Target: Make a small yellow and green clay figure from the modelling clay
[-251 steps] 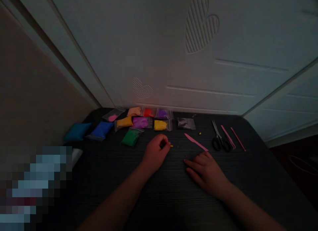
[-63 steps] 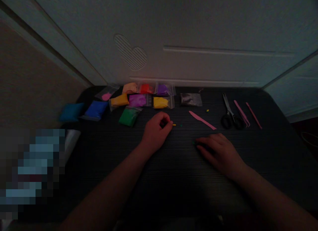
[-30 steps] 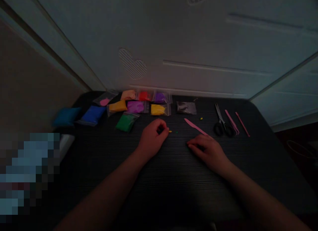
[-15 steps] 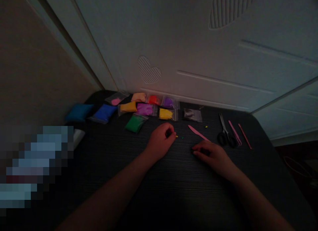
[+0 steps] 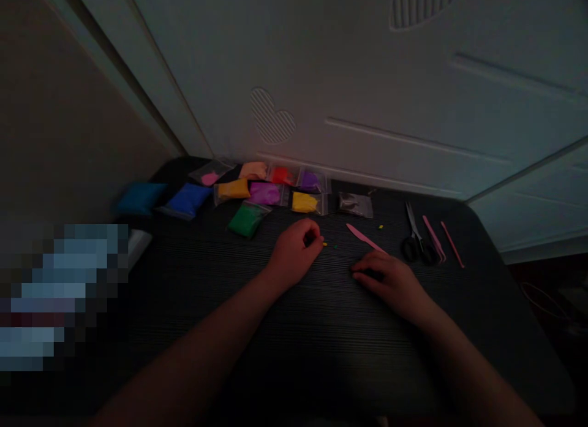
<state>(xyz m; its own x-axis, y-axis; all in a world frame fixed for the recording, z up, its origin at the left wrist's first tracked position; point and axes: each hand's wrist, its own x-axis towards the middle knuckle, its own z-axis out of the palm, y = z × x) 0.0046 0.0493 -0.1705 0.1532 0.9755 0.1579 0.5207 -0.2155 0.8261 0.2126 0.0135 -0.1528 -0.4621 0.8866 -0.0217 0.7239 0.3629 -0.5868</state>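
My left hand (image 5: 296, 252) is closed in a pinch over the dark table, thumb against the fingers. A tiny yellow piece of clay (image 5: 324, 244) pokes out at its fingertips. Just right of that lies a tiny green bit (image 5: 335, 247) on the tabletop. My right hand (image 5: 388, 280) rests low on the table, thumb and index tips brought nearly together; whatever is between them is too dark to make out. Beyond its knuckles lies a pink plastic knife (image 5: 362, 236), its near end partly behind the hand. Another small yellow bit (image 5: 380, 226) sits past the knife.
Several clay bags line the back, among them green (image 5: 248, 220), yellow (image 5: 305, 202), blue (image 5: 188, 200) and black (image 5: 355, 204). Scissors (image 5: 416, 237), pink tools (image 5: 433, 237) and a thin pink stick (image 5: 452, 243) lie right. A blurred-out object (image 5: 68, 292) stands left. A white panel rises behind.
The whole view has shifted slightly, so the table items appear a little higher. Both hands keep nearly the same pose and place on the table.
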